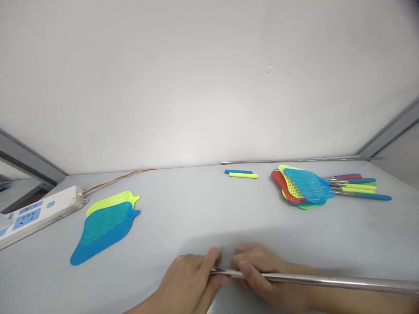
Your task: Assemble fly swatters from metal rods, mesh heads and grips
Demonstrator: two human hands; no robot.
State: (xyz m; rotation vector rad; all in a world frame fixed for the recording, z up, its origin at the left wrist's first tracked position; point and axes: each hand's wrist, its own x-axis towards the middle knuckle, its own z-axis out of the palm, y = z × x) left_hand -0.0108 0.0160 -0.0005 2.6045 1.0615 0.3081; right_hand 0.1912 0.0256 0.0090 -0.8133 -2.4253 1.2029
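Note:
A silvery metal rod (327, 279) runs sideways close to me and leaves the view at the right. My right hand (258, 267) is wrapped round it near its left end. At that end my left hand (188, 281) pinches with thumb and fingers; whether anything else sits inside its grasp is hidden. To the left lie two loose fly swatter heads, the blue head (101, 244) partly over the yellow head (113, 200), their short necks pointing right.
Farther back lie a blue handle sleeve (238, 172) and a yellow handle sleeve (243, 175). Fly swatters (306, 185) are stacked at the right, handles pointing right. A thin metal rod (281, 162) lies along the wall. A white power strip (42, 213) with a red-yellow cord sits left.

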